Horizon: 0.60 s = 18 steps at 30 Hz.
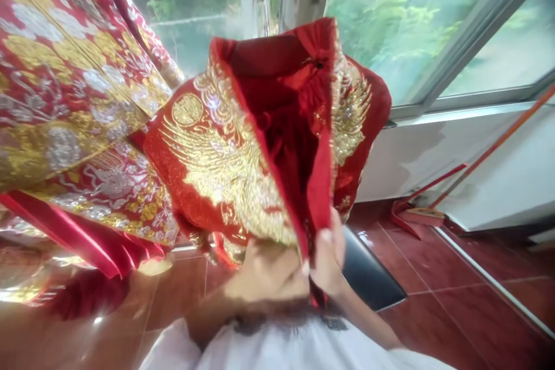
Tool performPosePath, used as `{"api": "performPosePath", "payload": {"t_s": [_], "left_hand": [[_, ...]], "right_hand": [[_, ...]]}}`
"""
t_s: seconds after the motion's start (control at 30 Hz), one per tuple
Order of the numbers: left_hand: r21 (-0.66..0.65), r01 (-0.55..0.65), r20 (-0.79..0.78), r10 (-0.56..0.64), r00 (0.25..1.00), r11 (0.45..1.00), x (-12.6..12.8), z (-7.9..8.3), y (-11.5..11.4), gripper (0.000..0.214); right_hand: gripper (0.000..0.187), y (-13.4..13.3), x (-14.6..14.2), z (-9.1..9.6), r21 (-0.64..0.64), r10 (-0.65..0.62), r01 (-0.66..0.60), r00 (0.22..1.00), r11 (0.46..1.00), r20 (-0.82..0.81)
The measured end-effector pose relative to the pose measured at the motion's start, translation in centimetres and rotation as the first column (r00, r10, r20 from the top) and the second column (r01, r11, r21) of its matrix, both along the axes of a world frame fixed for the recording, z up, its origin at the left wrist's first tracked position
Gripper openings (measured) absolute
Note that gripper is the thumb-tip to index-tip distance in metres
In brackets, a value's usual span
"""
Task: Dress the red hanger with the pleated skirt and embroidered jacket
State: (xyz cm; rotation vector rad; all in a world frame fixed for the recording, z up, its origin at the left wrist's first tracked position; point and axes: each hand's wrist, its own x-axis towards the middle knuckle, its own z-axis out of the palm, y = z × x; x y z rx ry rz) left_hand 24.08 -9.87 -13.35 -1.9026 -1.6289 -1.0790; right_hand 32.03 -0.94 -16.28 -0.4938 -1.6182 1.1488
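A red jacket (243, 150) with heavy gold embroidery hangs open on a hanger in front of a window, its red lining showing. My left hand (269, 272) and my right hand (329, 257) meet at the jacket's bottom front edges. Both are closed, pinching the two red hems together close to my chest.
A second red and gold embroidered garment (65, 98) hangs at the left with a red pleated band (78, 237) below. A dark flat panel (368, 272) lies on the red tile floor. A red broom (420, 214) leans on the white wall under the window (411, 17).
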Motion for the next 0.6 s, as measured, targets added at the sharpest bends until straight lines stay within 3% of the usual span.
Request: {"api": "performPosePath", "payload": {"t_s": [0.07, 0.1, 0.17, 0.2, 0.23, 0.3, 0.4, 0.6], "left_hand": [[-0.206, -0.127, -0.004, 0.129, 0.992, 0.97, -1.4, 0.1, 2.4, 0.03], [-0.295, -0.243, -0.008, 0.252, 0.968, 0.924, -2.4, -0.2, 3.7, 0.026], [-0.464, -0.445, -0.042, 0.483, 0.875, 0.766, -4.3, -0.8, 5.6, 0.021], [-0.523, -0.486, -0.061, 0.538, 0.841, 0.7, -5.0, -1.1, 6.1, 0.02], [-0.562, -0.488, -0.069, 0.55, 0.832, 0.668, -5.5, -1.3, 6.4, 0.02], [-0.596, -0.41, -0.051, 0.477, 0.877, 0.69, -5.8, -1.5, 6.7, 0.021], [-0.591, -0.274, 0.063, 0.382, 0.922, 0.759, -5.8, -1.7, 7.2, 0.021], [-0.517, -0.33, 0.317, 0.535, 0.783, 0.79, -7.6, -3.7, 9.0, 0.024]], "right_hand": [[0.049, 2.3, -1.7, -0.4, 0.012, 0.062, -0.064, 0.989, 0.998, 0.137], [0.047, 3.7, -2.4, -0.8, 0.017, 0.063, -0.068, 0.973, 0.998, 0.224], [0.044, 6.0, -2.9, -1.5, 0.026, 0.026, -0.037, 0.94, 0.999, 0.341], [0.042, 6.6, -2.6, -1.7, 0.037, 0.005, -0.02, 0.929, 0.999, 0.369], [0.039, 6.8, -2.1, -1.9, 0.056, -0.011, -0.011, 0.928, 0.998, 0.371], [0.033, 6.3, -1.1, -1.9, 0.081, 0.01, -0.037, 0.95, 0.996, 0.313], [0.035, 5.1, -1.6, -2.1, -0.011, 0.122, -0.122, 0.982, 0.992, 0.146], [0.031, 6.5, -7.7, -3.8, -0.213, 0.16, -0.149, 0.987, 0.966, 0.031]]}}
